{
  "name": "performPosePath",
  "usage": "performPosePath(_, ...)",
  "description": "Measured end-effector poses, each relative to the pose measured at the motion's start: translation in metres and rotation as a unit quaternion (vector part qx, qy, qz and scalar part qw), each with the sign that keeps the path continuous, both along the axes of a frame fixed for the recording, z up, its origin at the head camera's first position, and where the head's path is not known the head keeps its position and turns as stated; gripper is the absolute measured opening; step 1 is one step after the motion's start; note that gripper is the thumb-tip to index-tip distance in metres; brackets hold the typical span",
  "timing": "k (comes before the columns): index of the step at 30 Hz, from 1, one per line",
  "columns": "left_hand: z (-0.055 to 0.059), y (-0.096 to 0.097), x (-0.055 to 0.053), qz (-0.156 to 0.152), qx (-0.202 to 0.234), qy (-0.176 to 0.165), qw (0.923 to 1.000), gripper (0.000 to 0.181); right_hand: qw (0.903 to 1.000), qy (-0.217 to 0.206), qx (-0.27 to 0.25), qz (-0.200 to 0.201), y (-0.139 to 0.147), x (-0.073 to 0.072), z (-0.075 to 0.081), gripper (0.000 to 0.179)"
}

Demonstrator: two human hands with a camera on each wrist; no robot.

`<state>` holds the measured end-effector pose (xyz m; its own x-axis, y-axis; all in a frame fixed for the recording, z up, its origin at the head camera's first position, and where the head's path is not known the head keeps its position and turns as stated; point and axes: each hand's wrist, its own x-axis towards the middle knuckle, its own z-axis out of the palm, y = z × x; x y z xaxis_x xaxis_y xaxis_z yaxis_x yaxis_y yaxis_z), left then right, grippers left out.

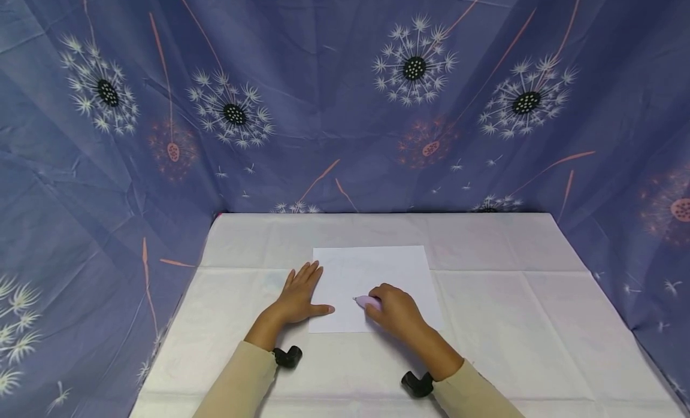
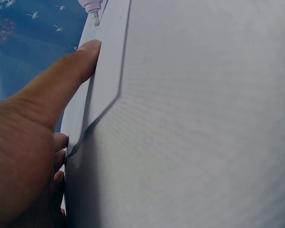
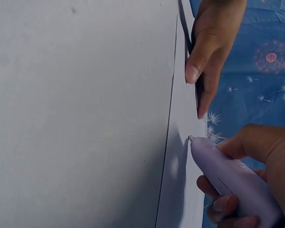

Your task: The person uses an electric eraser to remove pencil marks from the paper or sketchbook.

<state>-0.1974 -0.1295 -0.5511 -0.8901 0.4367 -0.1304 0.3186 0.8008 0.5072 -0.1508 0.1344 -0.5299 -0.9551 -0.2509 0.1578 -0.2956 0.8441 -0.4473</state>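
Note:
A white sheet of paper [image 1: 377, 268] lies flat on the cloth-covered table. My left hand [image 1: 298, 299] rests at its left edge with fingers spread, the thumb on the paper. My right hand [image 1: 398, 310] grips a lilac, thick pen-shaped tool [image 3: 235, 180] over the middle of the sheet. Its narrow tip points left, toward the left thumb. In the left wrist view, the tip of the tool [image 2: 91, 5] is close to the paper; whether it touches, I cannot tell. The thumb and curled fingers wrap the tool's body in the right wrist view.
A white creased cloth [image 1: 501, 322] covers the table. Blue fabric with dandelion prints [image 1: 323, 106] hangs behind it and on both sides. A black wrist mount [image 1: 288, 357] sits on the left wrist, another black mount [image 1: 417, 384] on the right.

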Motion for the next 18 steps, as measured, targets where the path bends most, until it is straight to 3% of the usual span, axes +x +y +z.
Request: performPosePath(18, -0.0010, -0.0001, 0.0003, 0.000, 0.001, 0.001, 1.0000, 0.105, 0.9998, 0.003, 0.006, -0.016, 0.0015, 0.0015, 0.0021, 0.012)
